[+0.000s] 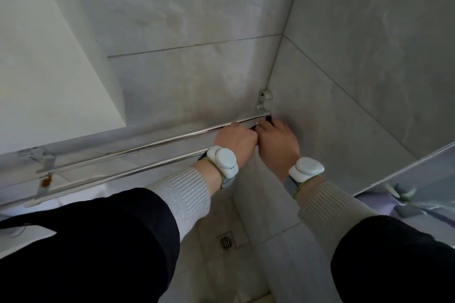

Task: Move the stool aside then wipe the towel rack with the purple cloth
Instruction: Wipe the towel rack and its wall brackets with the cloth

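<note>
Towel rack point(138, 147) rails are seen running from 8 o'clock toward the wall corner at 1 o'clock. Both the left hand point(234, 142) and right hand point(277, 141) are closed together at the rack's corner end, pinching a dark scrap, probably the purple cloth point(253, 127). The stool is not seen. Cramped against the bracket point(264, 101), the cloth could be snagged or dropped.

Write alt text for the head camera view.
Both hands, left hand and right hand, press a dark cloth against the right end of a two-bar metal towel rack in a grey tiled corner. A floor drain lies below.
</note>
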### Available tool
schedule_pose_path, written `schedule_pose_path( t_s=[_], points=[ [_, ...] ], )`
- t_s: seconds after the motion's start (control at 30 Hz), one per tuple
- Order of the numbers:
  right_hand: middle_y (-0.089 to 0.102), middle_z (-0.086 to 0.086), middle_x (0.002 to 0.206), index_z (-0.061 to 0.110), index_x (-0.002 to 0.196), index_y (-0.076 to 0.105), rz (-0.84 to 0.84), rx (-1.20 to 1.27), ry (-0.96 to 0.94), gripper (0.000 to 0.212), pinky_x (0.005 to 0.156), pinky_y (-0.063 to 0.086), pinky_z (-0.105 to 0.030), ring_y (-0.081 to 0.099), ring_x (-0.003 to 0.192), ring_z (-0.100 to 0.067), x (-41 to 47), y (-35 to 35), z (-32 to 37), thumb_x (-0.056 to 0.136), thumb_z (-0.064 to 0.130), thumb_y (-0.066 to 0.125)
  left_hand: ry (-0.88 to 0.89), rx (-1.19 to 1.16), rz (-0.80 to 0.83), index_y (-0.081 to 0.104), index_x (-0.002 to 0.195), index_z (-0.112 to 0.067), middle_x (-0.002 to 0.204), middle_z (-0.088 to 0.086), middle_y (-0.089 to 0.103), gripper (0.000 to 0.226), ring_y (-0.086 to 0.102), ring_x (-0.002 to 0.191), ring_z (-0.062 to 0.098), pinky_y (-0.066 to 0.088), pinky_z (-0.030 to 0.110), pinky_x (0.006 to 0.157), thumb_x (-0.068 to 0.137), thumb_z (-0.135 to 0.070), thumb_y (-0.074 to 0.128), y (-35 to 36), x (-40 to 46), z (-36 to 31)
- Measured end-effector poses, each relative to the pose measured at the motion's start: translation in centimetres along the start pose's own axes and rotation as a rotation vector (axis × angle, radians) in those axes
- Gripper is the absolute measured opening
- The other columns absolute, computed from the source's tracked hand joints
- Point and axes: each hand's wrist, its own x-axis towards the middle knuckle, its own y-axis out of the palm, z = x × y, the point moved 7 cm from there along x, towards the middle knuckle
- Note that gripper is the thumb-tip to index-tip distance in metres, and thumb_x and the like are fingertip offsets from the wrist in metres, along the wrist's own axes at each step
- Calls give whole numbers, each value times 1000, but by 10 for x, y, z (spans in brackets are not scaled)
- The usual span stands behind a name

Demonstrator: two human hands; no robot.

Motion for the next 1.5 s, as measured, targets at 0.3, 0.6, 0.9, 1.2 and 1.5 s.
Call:
schedule_pose_path(
  t_s=[0.3, 0.6, 0.9, 1.2, 1.5],
  points=[
    [58, -11, 63, 8, 57, 56, -67, 75, -49, 23, 42, 41, -32, 61, 64, -33, 0, -27, 8, 68, 8, 36, 49, -32, -59, 68, 93, -5, 90, 16, 71, 16, 67, 83, 37, 33, 35, 60, 89, -4, 53, -16, -9, 5],
    [64, -12, 67, 10, 66, 62, -91, 61, -87, 17, 67, 42, -41, 59, 70, -35, 2, -52, 57, 77, 23, 60, -27, -212, -261, 65, 87, -2, 83, 19, 65, 13, 61, 79, 41, 48, 42, 57, 74, -2, 66, -32, -66, 47],
    [62, -3, 88, 12, 96, 59, 89, 455, -104, 13, 63, 38, -33, 56, 76, -25, 18, -59, 177, 88, 22, 62, -291, -190, -413, 65, 94, -9, 83, 10, 65, 15, 61, 70, 33, 37, 34, 54, 81, -16, 63, -29, -181, 144],
    [65, 1, 98, 21, 115, 63, 162, 712, -299, 28, 72, 51, -41, 60, 86, -22, 13, -60, 304, 92, 22, 48, -493, -306, -493, 64, 98, -10, 86, 8, 61, 12, 57, 72, 28, 43, 35, 57, 93, -20, 60, -25, -281, 227],
    [67, 4, 85, 23, 102, 59, 309, 817, -324, 12, 67, 49, -32, 62, 76, -14, 12, -54, 358, 102, 35, 57, -773, -876, -440, 68, 104, -16, 84, 0, 70, 17, 65, 76, 17, 55, 33, 70, 97, -28, 59, 3, -333, 252]
  ],
)
